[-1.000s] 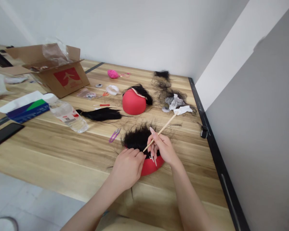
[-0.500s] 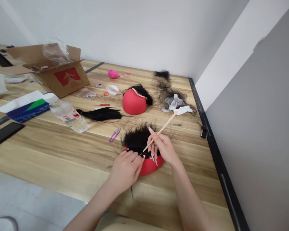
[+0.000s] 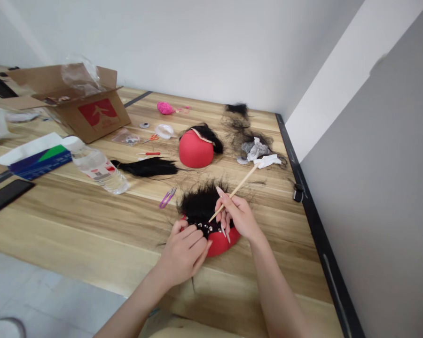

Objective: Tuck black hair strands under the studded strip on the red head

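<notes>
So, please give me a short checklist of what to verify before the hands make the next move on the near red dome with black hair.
1. Right hand grips the wooden stick: ok.
2. Stick tip at the black hair edge: ok.
3. Left hand rests on the near red dome, steadying it: ok.
4. Row of pins uncovered: ok.
5. Hair caught on the stick tip: cannot tell.
6. Purple snips lie apart from both hands: ok.

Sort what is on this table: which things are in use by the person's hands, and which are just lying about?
In use:
left hand on the near red dome block
black hairpiece pinned on it
right hand holding the wooden stick

Lying about:
purple snips
water bottle
cardboard box
second red dome block
loose hair bundle
</notes>
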### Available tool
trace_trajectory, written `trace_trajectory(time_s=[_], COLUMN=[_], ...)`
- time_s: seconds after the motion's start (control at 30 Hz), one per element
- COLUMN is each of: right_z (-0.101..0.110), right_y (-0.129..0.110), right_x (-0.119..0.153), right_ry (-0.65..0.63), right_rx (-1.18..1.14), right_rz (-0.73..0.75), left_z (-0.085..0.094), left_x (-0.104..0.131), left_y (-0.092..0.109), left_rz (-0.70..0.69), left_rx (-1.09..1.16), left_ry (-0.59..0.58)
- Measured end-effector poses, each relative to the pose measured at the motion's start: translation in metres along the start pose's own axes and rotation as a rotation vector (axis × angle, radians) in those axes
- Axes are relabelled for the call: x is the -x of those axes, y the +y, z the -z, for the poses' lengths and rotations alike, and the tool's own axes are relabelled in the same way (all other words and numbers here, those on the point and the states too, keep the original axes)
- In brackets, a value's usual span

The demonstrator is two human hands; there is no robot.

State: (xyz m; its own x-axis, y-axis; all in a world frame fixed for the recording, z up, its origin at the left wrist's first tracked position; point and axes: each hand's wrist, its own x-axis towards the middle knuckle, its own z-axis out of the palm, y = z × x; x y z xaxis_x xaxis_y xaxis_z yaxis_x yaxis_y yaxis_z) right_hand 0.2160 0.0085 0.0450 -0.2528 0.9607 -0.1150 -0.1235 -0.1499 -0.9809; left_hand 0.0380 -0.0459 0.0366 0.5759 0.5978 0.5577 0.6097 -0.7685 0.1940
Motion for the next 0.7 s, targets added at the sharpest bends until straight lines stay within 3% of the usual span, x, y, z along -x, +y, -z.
trace_trajectory(time_s=[0.3,0.5,0.7], right_z=[-0.0003,-0.0003,-0.0010], right_y=[-0.0023,-0.0033,-0.0028], right_x=[0.0003,0.0000,0.0015], right_ry=[-0.014,-0.020,0.018], right_rx=[0.003,0.026,0.083], right_rz=[-0.016,-0.033,0.015], left_z=[0.0025,0.0005,-0.0019], left_x=[-0.0031,-0.0050,-0.0055], left_y=[-0.0016,0.0017,0.0034], left_rz=[-0.066,-0.012,0.066], left_rx=[0.214,0.513,0.541], left_ry=[0.088,0.118,0.068])
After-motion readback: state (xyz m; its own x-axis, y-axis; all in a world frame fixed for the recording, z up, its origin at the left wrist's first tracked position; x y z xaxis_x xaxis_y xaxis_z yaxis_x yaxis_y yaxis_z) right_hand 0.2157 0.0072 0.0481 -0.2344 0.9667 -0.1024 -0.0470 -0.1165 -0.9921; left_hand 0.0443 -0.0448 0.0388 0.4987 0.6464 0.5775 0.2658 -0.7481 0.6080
